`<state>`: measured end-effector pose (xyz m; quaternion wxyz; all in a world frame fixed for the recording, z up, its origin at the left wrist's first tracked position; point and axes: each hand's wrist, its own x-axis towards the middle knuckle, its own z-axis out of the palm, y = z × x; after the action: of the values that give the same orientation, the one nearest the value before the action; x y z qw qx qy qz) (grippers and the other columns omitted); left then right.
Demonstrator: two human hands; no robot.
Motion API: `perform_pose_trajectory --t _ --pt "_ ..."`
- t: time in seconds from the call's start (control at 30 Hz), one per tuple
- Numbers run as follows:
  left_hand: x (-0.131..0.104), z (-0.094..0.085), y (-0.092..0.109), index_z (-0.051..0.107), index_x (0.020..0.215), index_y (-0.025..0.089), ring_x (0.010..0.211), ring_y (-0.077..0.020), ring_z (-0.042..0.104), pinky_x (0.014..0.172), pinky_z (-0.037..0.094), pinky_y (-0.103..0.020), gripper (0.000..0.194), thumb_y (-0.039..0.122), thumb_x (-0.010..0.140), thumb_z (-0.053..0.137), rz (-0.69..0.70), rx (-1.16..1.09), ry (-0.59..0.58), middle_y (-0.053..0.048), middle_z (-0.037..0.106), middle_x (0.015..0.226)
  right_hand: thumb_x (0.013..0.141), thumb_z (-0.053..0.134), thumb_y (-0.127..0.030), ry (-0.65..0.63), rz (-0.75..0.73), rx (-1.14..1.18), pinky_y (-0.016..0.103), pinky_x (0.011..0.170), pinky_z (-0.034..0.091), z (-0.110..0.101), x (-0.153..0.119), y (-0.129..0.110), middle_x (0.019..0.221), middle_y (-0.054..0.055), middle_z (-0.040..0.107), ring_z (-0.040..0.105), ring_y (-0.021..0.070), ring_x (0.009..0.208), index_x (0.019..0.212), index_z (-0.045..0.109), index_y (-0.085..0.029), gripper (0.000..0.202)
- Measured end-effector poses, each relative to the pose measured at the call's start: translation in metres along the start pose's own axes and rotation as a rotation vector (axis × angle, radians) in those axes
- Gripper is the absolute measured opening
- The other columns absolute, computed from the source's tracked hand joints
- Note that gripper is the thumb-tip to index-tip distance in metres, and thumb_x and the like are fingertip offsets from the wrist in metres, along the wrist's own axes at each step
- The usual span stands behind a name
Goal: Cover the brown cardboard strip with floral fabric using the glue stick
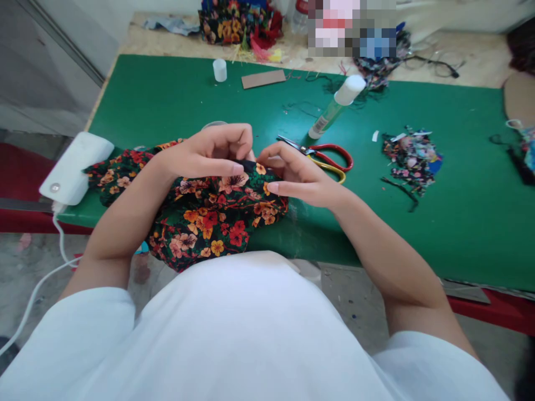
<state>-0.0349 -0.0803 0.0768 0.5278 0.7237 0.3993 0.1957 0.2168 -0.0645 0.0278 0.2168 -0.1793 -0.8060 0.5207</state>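
Observation:
A dark fabric with red, orange and pink flowers lies bunched at the front edge of the green table and hangs over it. My left hand is closed on the fabric's upper edge, thumb on top and fingers curled behind. Close beside it on the right, my right hand pinches the same edge between thumb and fingers. Fingertips of both hands are partly hidden by the cloth. Scissors with red and yellow handles lie just behind my right hand, blades pointing left.
Behind the scissors stands a green-and-white tube. A white cap and a brown strip lie farther back. Fabric scraps are piled right. A white power box sits at the left edge; glasses lie at the back.

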Motion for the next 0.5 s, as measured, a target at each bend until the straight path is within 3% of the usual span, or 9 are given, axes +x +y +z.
perform_pose_trajectory --t 0.1,0.17,0.23,0.37,0.5 --pt "-0.003 -0.005 0.001 0.049 0.078 0.025 0.069 -0.0214 0.064 0.061 0.049 -0.037 0.061 0.075 0.065 0.080 -0.009 -0.034 -0.071 -0.007 0.064 0.076 0.097 0.060 -0.065 -0.088 0.010 -0.031 0.028 0.077 0.047 -0.003 0.002 -0.002 0.103 0.004 0.066 0.058 0.0168 0.091 0.120 0.055 -0.022 0.049" --pt "-0.003 -0.008 -0.001 0.052 0.075 0.025 0.069 -0.0216 0.061 0.063 0.048 -0.038 0.058 0.076 0.066 0.079 -0.001 -0.003 -0.098 -0.006 0.060 0.071 0.096 0.065 -0.061 -0.162 0.021 -0.102 0.025 0.066 0.039 -0.010 0.003 -0.003 0.084 -0.001 0.059 0.049 0.0120 0.074 0.101 0.060 -0.020 0.042" --pt "-0.001 -0.010 -0.002 0.054 0.075 0.024 0.066 -0.0193 0.057 0.063 0.046 -0.037 0.059 0.078 0.069 0.075 0.006 0.059 -0.063 -0.005 0.058 0.070 0.097 0.066 -0.058 -0.212 0.025 -0.142 0.024 0.059 0.031 -0.018 0.004 -0.005 0.069 -0.006 0.044 0.037 0.0085 0.064 0.080 0.053 -0.020 0.044" --pt "0.007 -0.011 -0.004 0.057 0.081 0.022 0.066 -0.0159 0.054 0.061 0.042 -0.030 0.054 0.075 0.079 0.064 0.012 0.186 0.044 -0.004 0.058 0.071 0.098 0.066 -0.061 -0.252 0.045 -0.085 0.025 0.054 0.021 -0.026 0.002 -0.008 0.062 -0.008 0.026 0.026 0.0063 0.058 0.064 0.035 -0.021 0.061" --pt "0.011 -0.012 -0.003 0.065 0.087 0.019 0.065 -0.0120 0.051 0.062 0.042 -0.026 0.044 0.063 0.085 0.060 -0.038 0.301 -0.022 -0.002 0.061 0.073 0.098 0.065 -0.064 -0.195 0.064 0.114 0.028 0.053 0.017 -0.024 -0.002 -0.010 0.061 -0.007 0.022 0.021 0.0064 0.057 0.062 0.036 -0.020 0.063"
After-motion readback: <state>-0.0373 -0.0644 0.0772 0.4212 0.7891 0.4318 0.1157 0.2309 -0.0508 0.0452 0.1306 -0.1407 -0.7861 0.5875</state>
